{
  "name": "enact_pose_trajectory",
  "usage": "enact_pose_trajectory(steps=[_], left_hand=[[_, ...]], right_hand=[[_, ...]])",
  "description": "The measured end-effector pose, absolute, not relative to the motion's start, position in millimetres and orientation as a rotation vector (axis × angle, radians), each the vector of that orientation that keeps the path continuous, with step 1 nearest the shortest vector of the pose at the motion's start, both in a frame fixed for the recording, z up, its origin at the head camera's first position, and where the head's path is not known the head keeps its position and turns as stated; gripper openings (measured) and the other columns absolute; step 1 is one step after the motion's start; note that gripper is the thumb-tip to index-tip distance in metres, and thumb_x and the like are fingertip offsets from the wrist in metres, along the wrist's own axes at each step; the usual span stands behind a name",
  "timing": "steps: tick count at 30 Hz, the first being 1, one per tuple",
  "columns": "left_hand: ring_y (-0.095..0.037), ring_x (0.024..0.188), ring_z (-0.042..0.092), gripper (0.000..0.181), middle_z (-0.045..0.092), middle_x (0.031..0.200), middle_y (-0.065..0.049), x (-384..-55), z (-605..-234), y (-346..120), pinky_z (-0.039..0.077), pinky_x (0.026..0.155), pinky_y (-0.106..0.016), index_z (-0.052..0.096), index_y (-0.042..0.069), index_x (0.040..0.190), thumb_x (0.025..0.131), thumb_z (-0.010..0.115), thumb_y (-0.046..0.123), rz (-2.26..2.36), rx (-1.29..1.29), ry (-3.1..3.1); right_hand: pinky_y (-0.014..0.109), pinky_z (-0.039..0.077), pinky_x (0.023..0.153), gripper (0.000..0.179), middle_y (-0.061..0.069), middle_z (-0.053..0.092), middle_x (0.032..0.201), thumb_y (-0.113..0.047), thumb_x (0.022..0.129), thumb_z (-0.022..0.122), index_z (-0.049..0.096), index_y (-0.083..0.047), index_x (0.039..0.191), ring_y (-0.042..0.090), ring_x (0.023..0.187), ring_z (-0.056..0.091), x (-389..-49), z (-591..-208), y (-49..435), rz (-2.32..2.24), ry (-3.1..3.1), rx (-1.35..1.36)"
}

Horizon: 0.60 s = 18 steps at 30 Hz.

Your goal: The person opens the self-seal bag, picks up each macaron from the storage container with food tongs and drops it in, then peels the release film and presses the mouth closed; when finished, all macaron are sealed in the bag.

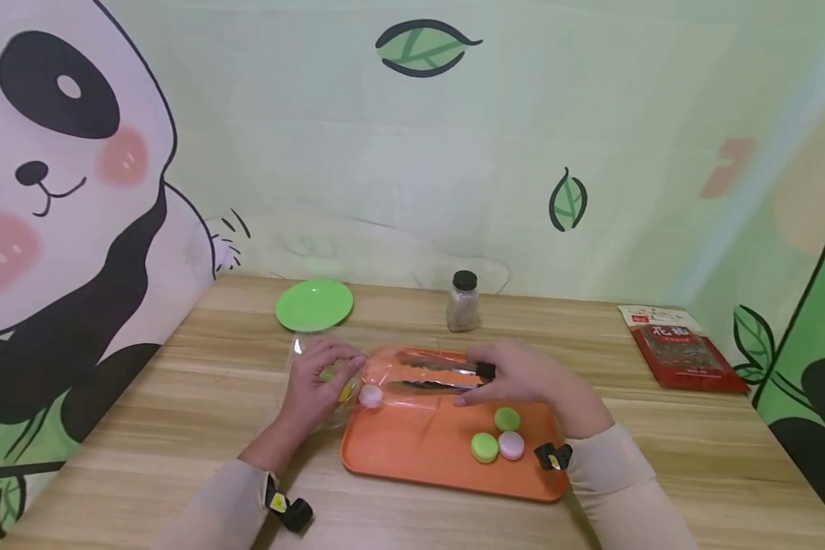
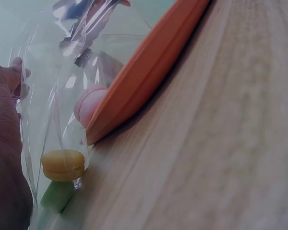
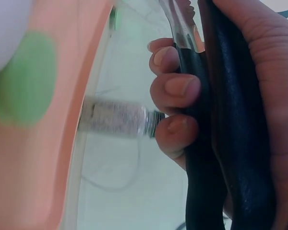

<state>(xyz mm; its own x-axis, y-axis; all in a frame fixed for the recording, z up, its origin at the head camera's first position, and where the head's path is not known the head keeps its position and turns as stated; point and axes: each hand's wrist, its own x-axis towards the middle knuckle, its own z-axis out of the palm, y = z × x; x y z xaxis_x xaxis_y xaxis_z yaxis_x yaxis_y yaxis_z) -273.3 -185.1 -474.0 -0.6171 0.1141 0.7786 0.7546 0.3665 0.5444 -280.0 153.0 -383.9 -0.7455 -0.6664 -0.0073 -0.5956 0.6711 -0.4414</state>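
My left hand [image 1: 319, 382] pinches the edge of a clear plastic bag [image 2: 48, 110], which lies partly over the orange tray's [image 1: 412, 462] left end. A yellow macaron [image 2: 63, 165] and a green macaron [image 2: 57, 195] show through the film low in the bag. By the tray's left rim is a pale pink macaron [image 1: 370, 396], also seen through the film. Black-handled tongs [image 3: 245, 143] are gripped in my right hand [image 1: 519, 374]. Their metal arms are spread and point left, toward the bag. On the tray's right part sit two green macarons [image 1: 484, 448] and a lilac macaron [image 1: 511, 445].
A green plate [image 1: 314, 305] lies at the back left of the wooden table [image 1: 199, 412]. Behind the tray stands a jar [image 1: 462, 305] with a black lid. A red spice packet [image 1: 687, 355] rests at the far right.
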Motion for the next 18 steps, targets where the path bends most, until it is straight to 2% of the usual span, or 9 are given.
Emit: enact_pose_trajectory(steps=[7,14,18], left_hand=[[-0.017,0.095,0.06,0.013,0.071,0.093,0.007,-271.4,-472.8,-185.5,0.044,0.086,-0.028,0.077,0.017,0.091,0.087,0.079,0.005,-1.266,-0.728,-2.004],[-0.017,0.095,0.06,0.012,0.071,0.093,0.006,-270.2,-472.5,-185.9,0.045,0.087,-0.028,0.077,0.015,0.092,0.087,0.078,0.005,-1.267,-0.728,-2.01],[-0.017,0.095,0.06,0.011,0.071,0.094,0.006,-270.7,-472.7,-186.2,0.045,0.086,-0.028,0.077,0.016,0.093,0.087,0.078,0.006,-1.271,-0.726,-2.021]], right_hand=[[0.025,0.04,0.058,0.045,-0.007,0.054,0.076,-0.061,0.078,0.079,0.062,-0.023,0.092,0.009,0.071,0.051,-270.9,-388.6,188.1,-0.644,2.719,-0.988],[0.021,0.026,0.048,0.051,-0.015,0.039,0.06,-0.067,0.074,0.078,0.061,-0.021,0.088,0.001,0.053,0.036,-251.6,-397.5,217.9,-0.509,2.748,-1.067],[0.021,0.025,0.048,0.049,-0.017,0.038,0.062,-0.065,0.072,0.081,0.06,-0.023,0.088,0.0,0.054,0.035,-236.7,-396.8,229.1,-0.482,2.728,-1.094]])
